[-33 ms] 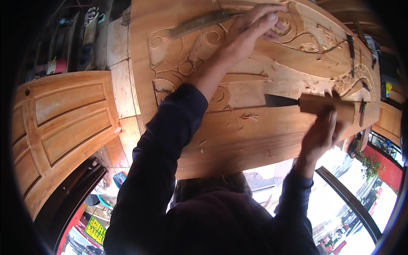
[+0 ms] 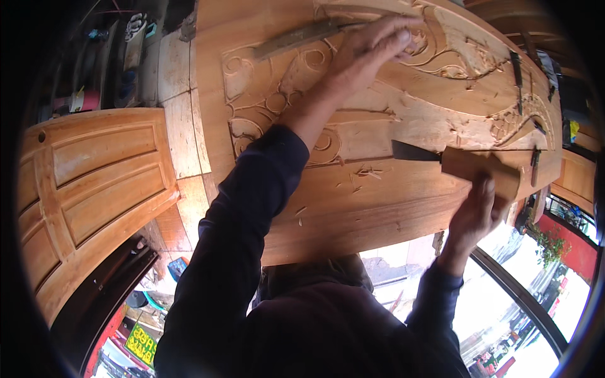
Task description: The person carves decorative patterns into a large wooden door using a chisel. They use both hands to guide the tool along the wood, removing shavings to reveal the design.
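A large carved wooden panel (image 2: 353,214) with scrolls and leaf shapes lies before me. My left hand (image 2: 372,47) is over its far carving, fingers stretched out, the index finger and thumb showing most plainly; nothing shows in its grasp. Just left of that hand lies a long, flat grey-brown tool (image 2: 299,39) with a thin end. My right hand (image 2: 476,211) grips a scraper-like tool (image 2: 463,164) at the panel's near right side. Its handle is a thick block of pale wood, and a dark triangular blade points left. Some of the right fingers are hidden behind the block.
Thin wood shavings (image 2: 368,172) are scattered on the panel. Narrow dark tools (image 2: 517,79) and a short-handled one (image 2: 535,167) lie along its right end. A panelled wooden door (image 2: 107,183) stands at the left beside floor tiles (image 2: 179,135). A potted plant (image 2: 551,246) is at far right.
My right hand and the scraper have come slightly nearer me, the handle end tilting down. My left hand has also drawn back a little toward me.
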A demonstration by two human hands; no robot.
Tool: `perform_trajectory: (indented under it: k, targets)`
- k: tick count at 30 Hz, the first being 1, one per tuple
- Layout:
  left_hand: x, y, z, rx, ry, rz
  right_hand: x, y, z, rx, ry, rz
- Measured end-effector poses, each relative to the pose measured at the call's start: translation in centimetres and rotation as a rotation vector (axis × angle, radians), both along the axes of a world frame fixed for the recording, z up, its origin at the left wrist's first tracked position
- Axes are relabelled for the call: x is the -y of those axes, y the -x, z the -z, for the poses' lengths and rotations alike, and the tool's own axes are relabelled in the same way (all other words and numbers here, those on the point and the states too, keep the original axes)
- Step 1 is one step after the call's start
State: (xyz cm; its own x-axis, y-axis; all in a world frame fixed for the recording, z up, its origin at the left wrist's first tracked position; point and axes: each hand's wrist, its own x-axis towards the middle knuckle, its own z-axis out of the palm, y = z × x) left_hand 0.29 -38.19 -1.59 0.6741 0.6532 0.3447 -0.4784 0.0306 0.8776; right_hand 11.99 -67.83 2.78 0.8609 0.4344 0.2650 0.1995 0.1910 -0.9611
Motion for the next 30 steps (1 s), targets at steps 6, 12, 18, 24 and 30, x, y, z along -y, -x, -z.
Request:
perform_trajectory:
  k: [6, 12, 18, 24, 30]
  targets:
    - [7.1, 5.3, 2.4, -0.432, -1.156, -0.072, 13.2, 2.1, -2.2, -0.230, 0.547, -0.155]
    - [13.8, 19.4, -1.0, -0.682, -1.128, -0.146, 12.9, 7.8, -1.5, -0.716, 0.521, -0.578]
    - [21.1, 17.5, -3.9, -0.523, -0.892, -0.261, 10.1, 11.8, -3.1, -0.683, 0.570, -0.590]
    - [20.4, 9.6, -2.5, -0.594, -0.865, 0.155, 7.7, 11.7, -0.8, 0.007, 0.665, -0.783]
    - [19.3, 10.4, -1.2, -0.622, -0.640, 0.243, 5.9, 12.9, -1.3, 0.535, 0.577, -0.737]
